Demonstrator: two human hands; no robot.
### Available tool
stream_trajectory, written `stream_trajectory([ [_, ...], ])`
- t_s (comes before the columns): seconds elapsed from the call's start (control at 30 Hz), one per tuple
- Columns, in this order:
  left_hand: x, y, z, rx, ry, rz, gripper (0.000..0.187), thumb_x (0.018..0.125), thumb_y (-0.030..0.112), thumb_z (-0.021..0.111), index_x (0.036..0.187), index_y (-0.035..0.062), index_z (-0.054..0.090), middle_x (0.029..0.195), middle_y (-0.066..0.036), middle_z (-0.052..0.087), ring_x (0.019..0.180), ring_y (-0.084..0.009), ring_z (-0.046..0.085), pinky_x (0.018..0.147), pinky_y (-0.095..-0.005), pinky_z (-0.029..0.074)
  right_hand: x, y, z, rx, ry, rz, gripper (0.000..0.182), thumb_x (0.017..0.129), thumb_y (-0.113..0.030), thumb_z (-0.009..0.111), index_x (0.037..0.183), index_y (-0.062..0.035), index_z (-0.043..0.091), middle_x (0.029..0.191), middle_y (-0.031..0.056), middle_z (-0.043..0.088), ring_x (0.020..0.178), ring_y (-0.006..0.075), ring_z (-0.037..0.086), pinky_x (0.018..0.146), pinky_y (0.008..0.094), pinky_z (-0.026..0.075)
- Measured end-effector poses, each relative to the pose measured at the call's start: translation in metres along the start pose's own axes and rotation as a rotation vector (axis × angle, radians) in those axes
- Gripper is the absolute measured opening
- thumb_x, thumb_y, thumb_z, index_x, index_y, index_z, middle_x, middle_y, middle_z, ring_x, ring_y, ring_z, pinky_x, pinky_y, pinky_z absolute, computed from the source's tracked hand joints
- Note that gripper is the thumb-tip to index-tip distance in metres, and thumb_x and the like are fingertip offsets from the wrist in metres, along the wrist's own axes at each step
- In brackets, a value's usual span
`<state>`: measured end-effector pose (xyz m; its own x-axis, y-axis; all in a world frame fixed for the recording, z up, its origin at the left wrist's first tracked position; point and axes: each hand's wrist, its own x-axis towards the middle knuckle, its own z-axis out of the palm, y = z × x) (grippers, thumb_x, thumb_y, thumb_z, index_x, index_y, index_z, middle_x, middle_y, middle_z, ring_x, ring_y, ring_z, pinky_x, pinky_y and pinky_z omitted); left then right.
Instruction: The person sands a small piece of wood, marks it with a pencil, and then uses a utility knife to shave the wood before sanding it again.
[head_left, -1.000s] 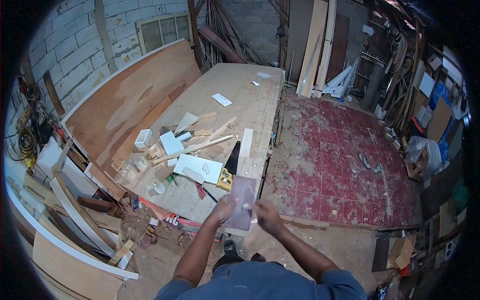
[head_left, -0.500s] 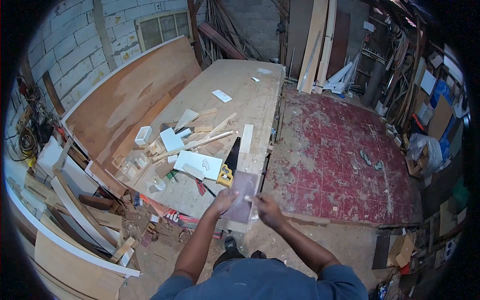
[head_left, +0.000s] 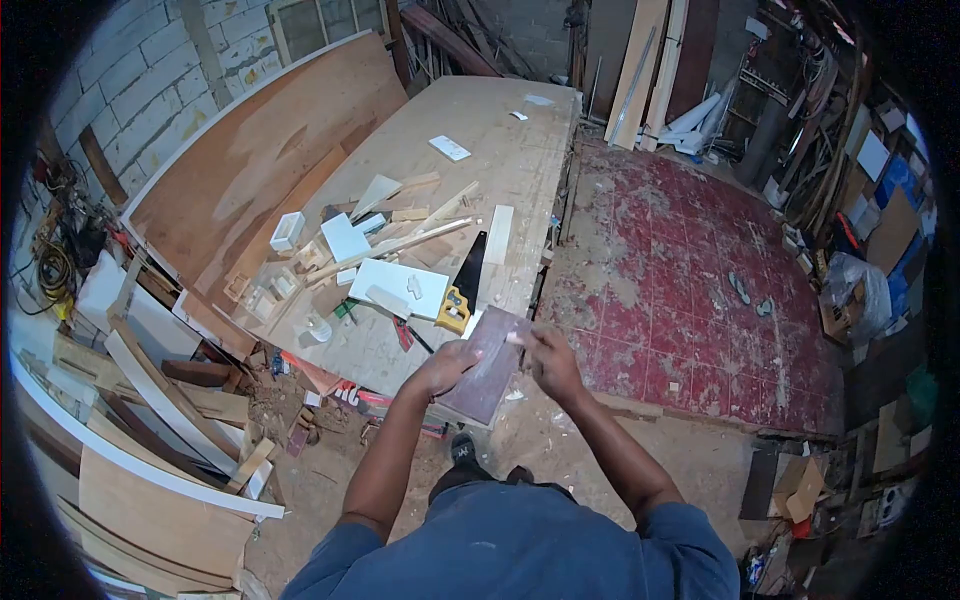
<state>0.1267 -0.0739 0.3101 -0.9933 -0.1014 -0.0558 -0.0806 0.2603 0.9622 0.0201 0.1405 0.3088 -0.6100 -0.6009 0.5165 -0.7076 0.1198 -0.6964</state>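
A flat mauve rectangular panel (head_left: pixel 487 378) is tilted at the near right end of the workbench. My left hand (head_left: pixel 446 368) is closed on its left edge, thumb on top. My right hand (head_left: pixel 548 362) is closed at the panel's upper right, its fingertips over the surface. A small pale spot shows at those fingertips; I cannot make out what it is. Just beyond the panel lies a handsaw (head_left: pixel 462 290) with a yellow handle. Left of the saw rests a white board (head_left: pixel 400 287) with small offcuts on it. A red-handled tool (head_left: pixel 404 335) lies nearby.
Wood strips (head_left: pixel 400 246), a white open box (head_left: pixel 287 232) and a small container (head_left: pixel 318 328) lie on the workbench (head_left: pixel 480 130). A large curved plywood sheet (head_left: pixel 250 180) leans along its left side. Slippers (head_left: pixel 750 298) lie on the red tiled floor (head_left: pixel 660 260). Boards are stacked at lower left.
The panel has turned clockwise and tilted, its near end shifting left. My right hand has moved up and slightly right along it. The whole view has tipped slightly downward.
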Motion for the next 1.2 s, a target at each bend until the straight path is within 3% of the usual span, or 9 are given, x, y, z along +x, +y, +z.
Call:
stream_trajectory([
  [0.1,0.006,0.005,0.000,-0.151,-0.017,-0.166,0.034,0.094,0.024,0.053,0.110,-0.0050,0.061,0.094,-0.009,0.066,0.083,-0.0161,0.060,0.077,-0.0327,0.048,-0.005,-0.019,0.008,-0.018,-0.071,-0.016,0.013,0.089,-0.006,0.057,0.098,-0.0021,0.066,0.083,0.0127,0.059,0.074,0.0265,0.057,0.062,0.0341,0.046],
  [0.13,0.005,0.014,0.004,-0.206,0.078,-0.208,0.034,0.093,0.024,0.053,0.109,-0.0050,0.062,0.092,-0.008,0.066,0.082,-0.0154,0.059,0.077,-0.0321,0.047,-0.009,-0.042,0.006,-0.220,0.032,-0.387,0.013,0.090,-0.009,0.056,0.096,-0.0017,0.065,0.083,0.0122,0.059,0.074,0.0252,0.056,0.063,0.0353,0.045],
  [0.23,0.004,0.011,0.005,-0.135,0.106,-0.177,0.034,0.093,0.025,0.054,0.107,-0.0052,0.063,0.090,-0.008,0.067,0.082,-0.0150,0.059,0.077,-0.0316,0.047,-0.009,-0.030,-0.004,0.035,-0.176,0.059,0.018,0.090,-0.016,0.058,0.100,-0.0009,0.061,0.093,0.0170,0.061,0.083,0.0322,0.058,0.073,0.0400,0.045],
  [0.37,0.006,0.002,0.006,-0.041,0.014,-0.189,0.036,0.092,0.027,0.055,0.107,-0.0054,0.062,0.091,-0.009,0.067,0.083,-0.0156,0.059,0.078,-0.0317,0.047,0.007,0.001,-0.007,-0.220,0.101,-0.229,0.019,0.085,-0.005,0.057,0.104,-0.0051,0.063,0.084,0.0121,0.059,0.082,0.0295,0.057,0.070,0.0394,0.045],
  [0.5,0.012,-0.008,0.007,-0.214,0.209,-0.237,0.035,0.092,0.027,0.056,0.105,-0.0048,0.062,0.090,-0.010,0.067,0.084,-0.0167,0.059,0.078,-0.0329,0.047,-0.021,-0.035,0.009,-0.144,-0.029,-0.332,0.033,0.079,0.003,0.054,0.110,-0.0055,0.061,0.083,0.0113,0.057,0.081,0.0306,0.054,0.070,0.0393,0.044],
  [0.63,-0.001,-0.002,0.009,-0.033,0.065,-0.161,0.034,0.092,0.027,0.055,0.103,-0.0041,0.063,0.088,-0.010,0.066,0.081,-0.0149,0.059,0.076,-0.0327,0.047,-0.003,0.013,-0.004,0.001,-0.062,-0.032,0.023,0.086,-0.001,0.055,0.107,-0.0031,0.064,0.083,0.0128,0.058,0.078,0.0280,0.057,0.069,0.0377,0.047],
  [0.87,0.004,-0.001,0.007,-0.242,0.159,-0.142,0.034,0.093,0.026,0.054,0.109,-0.0029,0.063,0.091,-0.008,0.066,0.082,-0.0150,0.060,0.077,-0.0317,0.048,-0.011,-0.024,0.005,-0.119,-0.023,-0.382,0.030,0.087,0.001,0.053,0.114,-0.0066,0.064,0.084,0.0119,0.058,0.076,0.0250,0.057,0.066,0.0349,0.046],
  [0.97,-0.003,-0.007,0.010,-0.033,0.084,-0.121,0.034,0.093,0.025,0.054,0.110,-0.0029,0.062,0.093,-0.007,0.066,0.082,-0.0141,0.060,0.076,-0.0319,0.048,0.007,0.007,0.003,0.006,-0.091,-0.049,0.035,0.083,-0.002,0.056,0.116,-0.0107,0.063,0.087,0.0121,0.059,0.082,0.0285,0.056,0.070,0.0377,0.045],
  [1.2,0.007,-0.004,-0.005,-0.128,0.198,-0.161,0.036,0.094,0.025,0.054,0.115,-0.0035,0.059,0.095,-0.007,0.065,0.087,-0.0135,0.057,0.079,-0.0308,0.047,0.014,-0.030,0.006,-0.127,-0.003,-0.402,0.035,0.078,0.009,0.054,0.109,-0.0037,0.064,0.087,0.0148,0.058,0.076,0.0295,0.057,0.069,0.0363,0.046],
])
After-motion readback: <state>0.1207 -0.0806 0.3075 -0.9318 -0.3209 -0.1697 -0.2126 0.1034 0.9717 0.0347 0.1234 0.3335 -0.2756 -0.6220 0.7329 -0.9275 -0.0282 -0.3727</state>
